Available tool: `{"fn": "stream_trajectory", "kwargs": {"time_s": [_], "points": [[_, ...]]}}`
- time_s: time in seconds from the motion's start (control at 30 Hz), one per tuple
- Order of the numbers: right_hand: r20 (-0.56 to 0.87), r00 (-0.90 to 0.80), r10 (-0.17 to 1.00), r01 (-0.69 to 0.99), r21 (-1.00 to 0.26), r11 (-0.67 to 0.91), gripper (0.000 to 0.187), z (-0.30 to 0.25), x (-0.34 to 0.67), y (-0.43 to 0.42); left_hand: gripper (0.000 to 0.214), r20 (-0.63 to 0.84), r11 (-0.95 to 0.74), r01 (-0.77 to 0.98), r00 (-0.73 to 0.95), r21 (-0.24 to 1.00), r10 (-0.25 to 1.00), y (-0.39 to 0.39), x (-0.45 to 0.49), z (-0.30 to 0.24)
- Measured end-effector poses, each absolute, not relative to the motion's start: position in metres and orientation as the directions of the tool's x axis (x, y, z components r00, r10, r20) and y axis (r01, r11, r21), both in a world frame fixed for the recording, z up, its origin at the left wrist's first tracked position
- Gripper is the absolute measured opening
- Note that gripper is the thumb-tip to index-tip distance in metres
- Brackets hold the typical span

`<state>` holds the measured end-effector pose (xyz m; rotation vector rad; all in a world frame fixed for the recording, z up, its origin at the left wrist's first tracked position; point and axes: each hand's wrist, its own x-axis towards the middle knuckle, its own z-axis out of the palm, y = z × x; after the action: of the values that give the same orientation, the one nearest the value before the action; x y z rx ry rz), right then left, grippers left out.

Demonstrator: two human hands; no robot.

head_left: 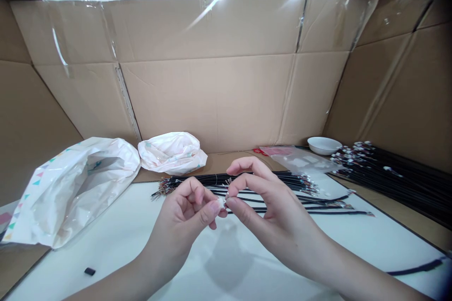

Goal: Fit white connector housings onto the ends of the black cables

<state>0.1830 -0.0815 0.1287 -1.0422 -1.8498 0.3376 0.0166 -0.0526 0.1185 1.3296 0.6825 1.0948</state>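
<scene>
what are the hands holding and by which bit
A small white connector, pinched at its middle from both sides: the left hand grips one side with its fingertips, the right hand the other. The exact part is too small to tell.

Tiny white connector (pixel 222 202) (mostly hidden) sits pinched mid-air.

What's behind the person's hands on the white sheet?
Black wires with small terminal ends lie there; the left hand and right hand hide their middle stretch.
</scene>
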Motion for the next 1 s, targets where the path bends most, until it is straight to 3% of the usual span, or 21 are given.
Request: {"fn": "stream_trajectory", "kwargs": {"time_s": [0.3, 0.53, 1.0], "points": [[0.682, -0.191, 0.706, 0.651, -0.45, 0.611, 0.016, 0.126, 0.176, -0.082, 0.038, 0.12, -0.007, -0.264, 0.415, 0.965, 0.902, -0.053, 0.016, 0.12], [0.866, -0.197, 0.459, 0.742, -0.174, 0.648, 0.014, 0.118, 0.173, -0.077, 0.04, 0.05, 0.093, -0.312, 0.421, 0.946, 0.906, -0.051, 0.016, 0.118], [0.784, -0.177, 0.595, 0.724, -0.307, 0.618, 0.013, 0.12, 0.173, -0.08, 0.042, 0.031, 0.095, -0.314, 0.373, 0.945, 0.927, -0.054, 0.017, 0.118]]}}
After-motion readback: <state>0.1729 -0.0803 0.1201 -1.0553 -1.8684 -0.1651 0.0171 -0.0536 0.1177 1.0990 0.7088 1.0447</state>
